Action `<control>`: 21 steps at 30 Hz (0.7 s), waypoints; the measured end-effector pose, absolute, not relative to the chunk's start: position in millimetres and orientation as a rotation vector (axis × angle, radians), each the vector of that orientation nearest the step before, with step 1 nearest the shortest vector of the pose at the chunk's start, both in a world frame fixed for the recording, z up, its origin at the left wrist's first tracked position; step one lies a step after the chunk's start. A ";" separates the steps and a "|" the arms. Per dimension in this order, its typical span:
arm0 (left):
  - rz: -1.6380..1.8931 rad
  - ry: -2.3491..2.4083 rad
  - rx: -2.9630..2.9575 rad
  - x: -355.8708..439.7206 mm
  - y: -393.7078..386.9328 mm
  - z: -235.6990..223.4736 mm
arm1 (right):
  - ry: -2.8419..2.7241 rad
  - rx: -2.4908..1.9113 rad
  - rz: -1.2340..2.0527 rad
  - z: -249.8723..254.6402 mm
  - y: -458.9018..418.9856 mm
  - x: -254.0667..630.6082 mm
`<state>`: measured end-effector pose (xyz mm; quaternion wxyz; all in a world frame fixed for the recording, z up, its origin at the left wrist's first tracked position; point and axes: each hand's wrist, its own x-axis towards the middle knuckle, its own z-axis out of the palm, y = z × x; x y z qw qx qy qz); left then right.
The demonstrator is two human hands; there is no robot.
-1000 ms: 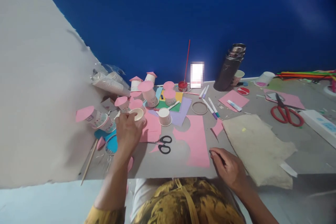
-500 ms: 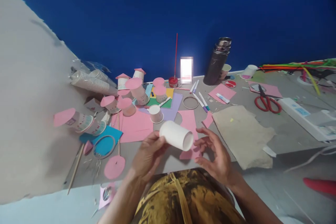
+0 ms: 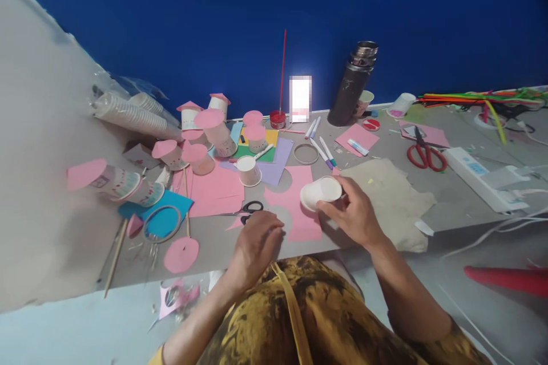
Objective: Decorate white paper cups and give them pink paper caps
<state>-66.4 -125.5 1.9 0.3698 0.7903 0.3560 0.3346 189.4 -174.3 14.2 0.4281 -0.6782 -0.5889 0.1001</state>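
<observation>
My right hand (image 3: 355,217) grips a plain white paper cup (image 3: 321,192), lying on its side with its mouth to the left, just above a pink paper sheet (image 3: 295,222) on the grey table (image 3: 214,234). My left hand (image 3: 257,242) rests on the table at the near edge with fingers curled down, its fingertips at the lower handle loop of black scissors (image 3: 250,211). Whether the fingers grip the handle is hidden. Another white cup (image 3: 248,171) stands mouth down behind the scissors.
Cups with pink paper roofs (image 3: 214,131) and a sleeve of stacked cups (image 3: 128,114) crowd the back left. A pink paper disc (image 3: 182,254), markers (image 3: 321,151), a dark flask (image 3: 353,85), a beige cloth (image 3: 394,199), red scissors (image 3: 423,154) and a power strip (image 3: 483,177) lie around.
My left hand lifted the white cup from the left pile and passed it to my right hand, then dropped to the table by the black scissors. The view has shifted right.
</observation>
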 end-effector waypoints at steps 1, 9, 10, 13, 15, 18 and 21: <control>0.844 0.831 2.188 -67.1 -128.6 -1.7 | -1.537 -1.693 0.258 12.7 -173.0 185.9; 0.652 0.617 2.677 -67.2 -135.1 -26.5 | -1.739 -1.796 0.161 7.6 -149.8 161.0; 0.632 0.611 2.684 -67.1 -134.7 -27.1 | -1.742 -1.799 0.167 7.8 -147.6 160.1; 0.609 0.618 2.673 -66.3 -134.3 -26.5 | -1.738 -1.816 0.180 8.3 -144.2 157.4; 0.613 0.623 2.662 -65.8 -134.5 -26.2 | -1.735 -1.816 0.186 8.2 -143.5 156.7; 0.640 0.615 2.642 -66.2 -135.2 -27.9 | -1.734 -1.808 0.225 6.5 -144.8 161.9; 0.781 0.645 2.529 -66.2 -132.9 -28.8 | -1.684 -1.787 0.290 2.2 -154.7 176.7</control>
